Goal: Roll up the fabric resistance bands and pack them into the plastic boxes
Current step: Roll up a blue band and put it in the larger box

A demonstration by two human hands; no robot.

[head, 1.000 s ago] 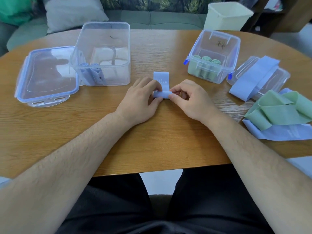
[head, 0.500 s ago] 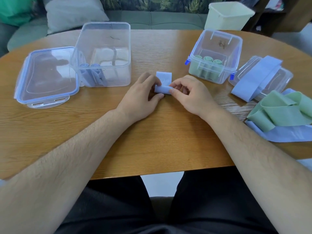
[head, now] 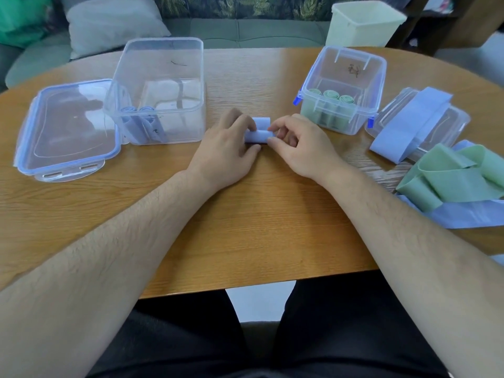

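A light blue band point(head: 258, 135) lies at the table's middle, nearly all wound into a roll, with a short flat tail beyond it. My left hand point(head: 227, 148) pinches the roll's left end and my right hand point(head: 297, 144) its right end. The large clear box point(head: 163, 64) at the left holds two blue rolls point(head: 139, 118) in its near left corner. On the right, the smaller clear box point(head: 351, 66) with blue latches holds three green rolls point(head: 331, 95) upright.
A clear lid point(head: 68, 126) lies flat at the far left. Another lid point(head: 452, 118) at the right carries an unrolled blue band point(head: 409, 124). Loose green bands point(head: 452, 178) and a blue band point(head: 469, 214) are piled at the right edge. A cream bin point(head: 362, 23) stands behind the table.
The flat tail of the blue band has grown shorter and the roll thicker as both hands rolled it away from me.
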